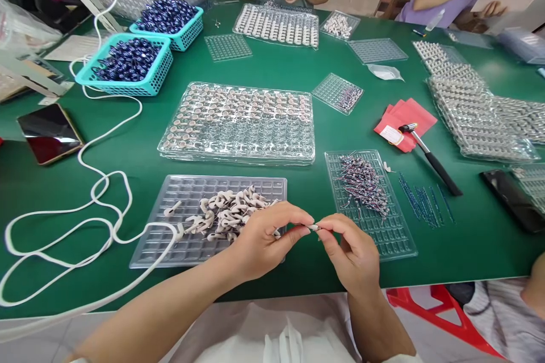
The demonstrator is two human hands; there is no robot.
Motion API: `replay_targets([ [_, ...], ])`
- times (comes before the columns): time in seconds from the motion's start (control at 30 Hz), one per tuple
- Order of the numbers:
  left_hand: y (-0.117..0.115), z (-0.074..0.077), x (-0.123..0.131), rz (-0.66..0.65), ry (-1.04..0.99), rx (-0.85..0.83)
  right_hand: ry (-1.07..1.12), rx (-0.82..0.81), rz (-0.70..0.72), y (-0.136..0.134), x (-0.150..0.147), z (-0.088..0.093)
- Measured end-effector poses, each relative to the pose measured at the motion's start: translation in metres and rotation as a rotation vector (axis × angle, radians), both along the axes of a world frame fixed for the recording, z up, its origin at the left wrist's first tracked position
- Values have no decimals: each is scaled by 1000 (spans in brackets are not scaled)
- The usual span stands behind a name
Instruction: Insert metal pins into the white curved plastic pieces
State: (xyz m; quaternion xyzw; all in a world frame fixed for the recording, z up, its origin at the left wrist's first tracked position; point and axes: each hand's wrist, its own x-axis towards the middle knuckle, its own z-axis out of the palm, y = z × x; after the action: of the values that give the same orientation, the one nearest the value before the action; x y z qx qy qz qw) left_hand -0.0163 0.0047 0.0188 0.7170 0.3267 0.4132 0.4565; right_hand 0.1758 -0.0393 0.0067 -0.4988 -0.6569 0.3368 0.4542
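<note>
Just past the table's near edge, my left hand (266, 241) pinches a small white earbud shell (313, 227) between thumb and fingertips. The fingers of my right hand (354, 252) close at the other end of it, on a tiny dark part too small to make out. Under and left of my left hand, a clear compartment tray (149, 241) carries a heap of white earbud shells (232, 210). Beyond my right hand lies another clear tray (394, 241) with a pile of small parts on thin coloured wires (365, 184).
Behind are stacked filled trays (238, 119), blue baskets (157, 76) of dark blue glossy pieces, and a white cable (113, 227) looping at left. A hammer (434, 161) rests on red packets (409, 116). A phone (50, 133) lies left. Two people sit opposite.
</note>
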Motion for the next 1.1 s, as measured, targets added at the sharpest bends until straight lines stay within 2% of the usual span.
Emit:
replay_targets([
  [0.63,0,2,0,-10,-25,59,25,155,17,0,1,-1],
  [1.1,0,3,1,-7,-31,131,-16,148,26,0,0,1],
])
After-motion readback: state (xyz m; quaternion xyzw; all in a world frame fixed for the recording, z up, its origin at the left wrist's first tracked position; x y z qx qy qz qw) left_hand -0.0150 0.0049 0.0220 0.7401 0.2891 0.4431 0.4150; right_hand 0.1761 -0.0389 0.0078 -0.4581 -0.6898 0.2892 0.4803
